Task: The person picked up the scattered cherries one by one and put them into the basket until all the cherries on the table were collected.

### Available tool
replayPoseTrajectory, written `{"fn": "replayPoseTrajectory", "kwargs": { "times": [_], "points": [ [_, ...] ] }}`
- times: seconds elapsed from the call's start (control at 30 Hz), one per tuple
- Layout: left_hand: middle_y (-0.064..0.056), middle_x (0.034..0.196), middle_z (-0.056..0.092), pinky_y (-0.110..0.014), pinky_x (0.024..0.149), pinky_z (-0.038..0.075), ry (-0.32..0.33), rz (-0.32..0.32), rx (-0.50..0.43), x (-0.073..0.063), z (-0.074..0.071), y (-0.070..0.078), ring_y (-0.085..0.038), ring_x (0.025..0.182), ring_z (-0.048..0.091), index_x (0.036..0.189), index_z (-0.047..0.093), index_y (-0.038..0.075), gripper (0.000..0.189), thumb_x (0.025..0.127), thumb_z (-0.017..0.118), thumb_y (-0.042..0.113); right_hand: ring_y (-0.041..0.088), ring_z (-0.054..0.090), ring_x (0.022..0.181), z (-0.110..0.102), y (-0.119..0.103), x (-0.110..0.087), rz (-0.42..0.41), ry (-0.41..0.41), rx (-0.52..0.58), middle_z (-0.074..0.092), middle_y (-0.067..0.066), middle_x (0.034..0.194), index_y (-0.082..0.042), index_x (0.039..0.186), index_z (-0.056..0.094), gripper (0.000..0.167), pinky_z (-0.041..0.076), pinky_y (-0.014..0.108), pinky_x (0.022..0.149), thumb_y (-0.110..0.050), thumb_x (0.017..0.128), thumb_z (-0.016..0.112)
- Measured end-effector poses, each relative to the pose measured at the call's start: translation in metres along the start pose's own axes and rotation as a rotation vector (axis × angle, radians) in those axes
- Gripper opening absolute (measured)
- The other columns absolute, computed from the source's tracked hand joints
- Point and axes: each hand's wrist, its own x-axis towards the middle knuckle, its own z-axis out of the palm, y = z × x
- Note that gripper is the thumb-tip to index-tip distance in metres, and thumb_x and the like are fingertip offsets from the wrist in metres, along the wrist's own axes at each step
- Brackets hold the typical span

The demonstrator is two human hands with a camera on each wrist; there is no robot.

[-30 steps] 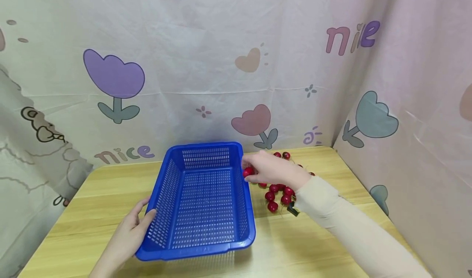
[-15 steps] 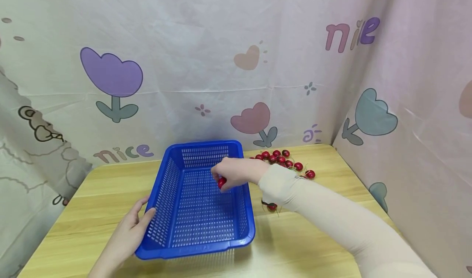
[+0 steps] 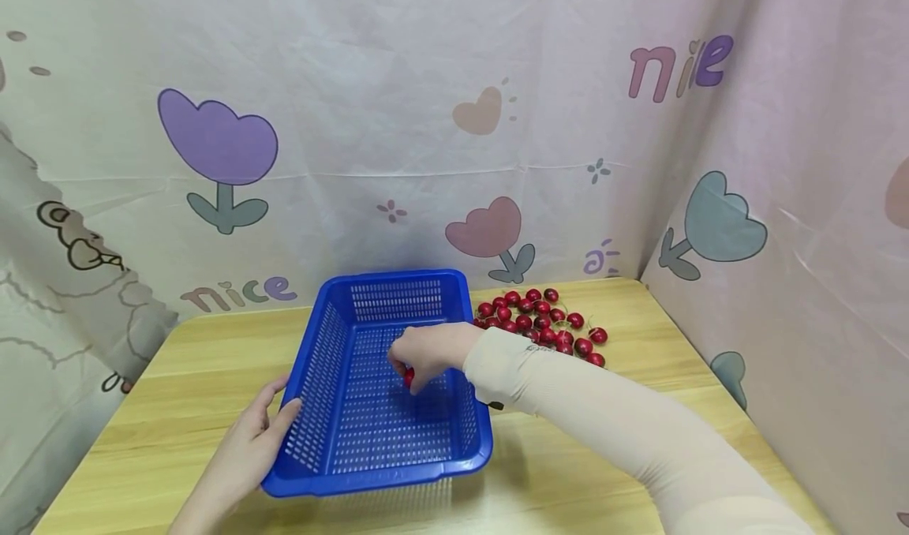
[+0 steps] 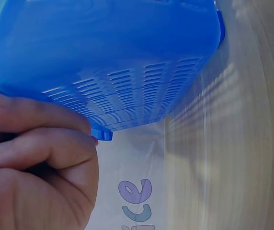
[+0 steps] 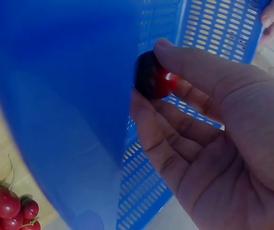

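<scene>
A blue plastic basket [image 3: 376, 417] with slotted walls and floor stands on the table. My left hand [image 3: 252, 440] grips its left rim, thumb over the edge. In the left wrist view the fingers [image 4: 46, 148] curl beside the basket's outer wall [image 4: 103, 38]. My right hand [image 3: 429, 349] reaches down inside the basket, over the right half of its floor. Thumb and fingertips pinch a single dark red cherry [image 5: 158, 79], which the head view shows as a small red patch under the fingers. The basket floor around that hand bears no other cherries.
Several cherries [image 3: 542, 322], some with thin stems, lie in a loose group on the wooden table [image 3: 142, 409] right of the basket. The right sleeve [image 3: 611, 409] passes in front of part of them. A printed curtain [image 3: 369, 109] hangs behind and at both sides.
My right hand has carried the cherry leftward from beside the basket, over its right rim and down inside. The left hand keeps its grip, and the basket has stayed in place.
</scene>
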Motion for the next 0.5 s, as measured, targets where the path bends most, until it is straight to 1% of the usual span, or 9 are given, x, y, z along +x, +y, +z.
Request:
{"fn": "replayPoseTrajectory", "kwargs": {
  "times": [0.13,0.3,0.5],
  "points": [
    [-0.019,0.107,0.073,-0.035,0.066,0.067,-0.004,0.007,-0.003,0.0005,-0.0004,0.0008,-0.023,0.084,0.077,0.169,0.022,0.01,0.07,0.115,0.044,0.048,0.006,0.067,0.085,-0.0003,0.0,0.0005,0.007,-0.009,-0.005,0.076,-0.006,0.102,-0.018,0.11,0.074,0.02,0.06,0.022,0.079,-0.025,0.095,0.086],
    [-0.019,0.107,0.073,-0.035,0.066,0.067,-0.007,0.013,0.004,0.0006,-0.0009,0.0014,-0.023,0.084,0.077,0.169,0.021,0.01,0.07,0.115,0.044,0.049,0.006,0.067,0.088,0.0011,0.0014,0.0,0.022,-0.017,-0.026,0.078,-0.004,0.108,-0.018,0.117,0.074,0.024,0.062,0.025,0.086,-0.027,0.097,0.083],
    [-0.019,0.108,0.073,-0.035,0.066,0.066,-0.004,0.014,0.003,-0.0002,-0.0004,0.0011,-0.023,0.085,0.077,0.169,0.022,0.009,0.069,0.116,0.045,0.046,0.006,0.067,0.087,0.0025,0.0048,-0.003,0.029,-0.011,-0.042,0.077,-0.002,0.112,-0.017,0.125,0.073,0.028,0.062,0.024,0.083,-0.028,0.1,0.08]
  ]
}}
